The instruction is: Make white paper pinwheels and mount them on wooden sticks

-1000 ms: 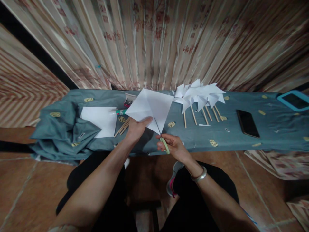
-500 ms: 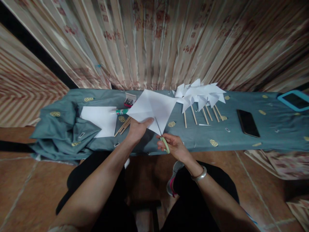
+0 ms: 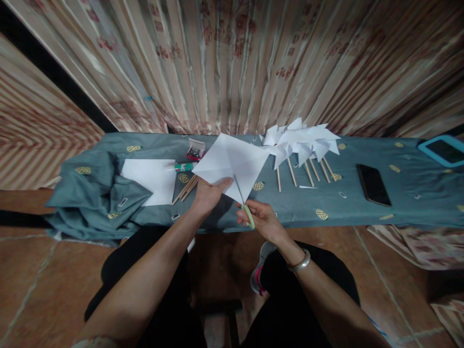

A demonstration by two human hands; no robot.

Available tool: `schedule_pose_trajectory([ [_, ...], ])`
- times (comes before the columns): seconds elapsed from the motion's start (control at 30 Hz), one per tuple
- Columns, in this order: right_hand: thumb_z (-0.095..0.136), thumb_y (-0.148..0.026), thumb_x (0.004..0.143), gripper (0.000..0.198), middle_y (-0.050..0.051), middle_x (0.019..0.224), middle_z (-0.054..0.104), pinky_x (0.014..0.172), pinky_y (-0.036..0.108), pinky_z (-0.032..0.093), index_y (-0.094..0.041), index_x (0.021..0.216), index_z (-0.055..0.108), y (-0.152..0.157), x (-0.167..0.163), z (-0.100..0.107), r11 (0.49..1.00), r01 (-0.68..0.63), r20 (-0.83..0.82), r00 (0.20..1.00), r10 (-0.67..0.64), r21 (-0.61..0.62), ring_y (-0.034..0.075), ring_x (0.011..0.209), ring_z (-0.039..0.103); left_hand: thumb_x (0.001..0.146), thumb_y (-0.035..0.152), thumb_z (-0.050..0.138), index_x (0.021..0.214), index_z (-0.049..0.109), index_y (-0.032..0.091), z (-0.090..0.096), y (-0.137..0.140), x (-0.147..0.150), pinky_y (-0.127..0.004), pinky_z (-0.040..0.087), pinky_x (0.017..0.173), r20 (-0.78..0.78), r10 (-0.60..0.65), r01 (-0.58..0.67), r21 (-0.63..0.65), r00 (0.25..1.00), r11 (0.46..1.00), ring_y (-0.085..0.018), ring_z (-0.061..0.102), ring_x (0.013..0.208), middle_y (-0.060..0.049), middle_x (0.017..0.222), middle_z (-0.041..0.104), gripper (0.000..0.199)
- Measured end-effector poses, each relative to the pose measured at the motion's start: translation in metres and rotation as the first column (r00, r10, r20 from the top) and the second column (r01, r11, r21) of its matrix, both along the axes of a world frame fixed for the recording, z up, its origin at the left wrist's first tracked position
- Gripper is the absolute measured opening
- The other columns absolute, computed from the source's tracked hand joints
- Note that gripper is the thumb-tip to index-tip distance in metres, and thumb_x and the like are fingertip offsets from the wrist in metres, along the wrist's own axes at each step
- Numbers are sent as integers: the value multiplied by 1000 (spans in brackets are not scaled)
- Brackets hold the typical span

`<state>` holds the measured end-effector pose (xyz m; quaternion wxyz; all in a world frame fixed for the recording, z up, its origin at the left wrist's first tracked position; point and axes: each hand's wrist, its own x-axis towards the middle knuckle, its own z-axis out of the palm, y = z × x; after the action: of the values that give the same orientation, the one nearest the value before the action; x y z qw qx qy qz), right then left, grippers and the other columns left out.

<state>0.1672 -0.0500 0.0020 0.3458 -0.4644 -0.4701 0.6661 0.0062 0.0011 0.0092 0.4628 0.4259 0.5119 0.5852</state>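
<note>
A square sheet of white paper (image 3: 237,157), creased and turned corner-down, is pinched at its lower left edge by my left hand (image 3: 211,195), thumb on top. My right hand (image 3: 259,216) grips a pair of scissors (image 3: 248,216) with pale green handles. Their blades lie at the paper's near corner, pointing in toward its middle. Under and left of the paper are several wooden sticks (image 3: 185,189), a green glue tube (image 3: 184,167) and a small open box of metal pins (image 3: 196,151).
Several white paper pinwheels (image 3: 300,142) on sticks lie right of the paper, with a thin paper scrap (image 3: 307,187) nearby. Farther right are a black phone (image 3: 373,184) and a blue-framed device (image 3: 444,150). White sheets (image 3: 154,181) lie left, partly under bunched cloth (image 3: 97,193). A curtain (image 3: 224,67) hangs behind.
The paper and my left hand have shifted very slightly to the right. The scissors stay at the near corner, and the other things look unmoved.
</note>
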Motion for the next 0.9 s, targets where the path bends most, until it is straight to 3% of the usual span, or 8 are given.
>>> schedule_pose_trajectory([
  [0.27,80,-50,60,38,-3,60,64,51,22,45,-19,76,67,0,-1,3,1000,13,26,1000,-14,27,9,53,56,58,28,76,78,64,14,0,-3,1,-35,51,76,8,-37,37,-34,999,999,-20,62,77,-6,78,69,27],
  [0.9,82,-48,58,36,-4,54,63,47,22,43,-19,76,71,0,-4,1,999,48,9,999,-48,17,9,48,54,59,28,76,84,67,15,2,-5,2,-35,52,78,0,-21,21,-45,1000,999,-21,65,79,-8,92,72,29],
])
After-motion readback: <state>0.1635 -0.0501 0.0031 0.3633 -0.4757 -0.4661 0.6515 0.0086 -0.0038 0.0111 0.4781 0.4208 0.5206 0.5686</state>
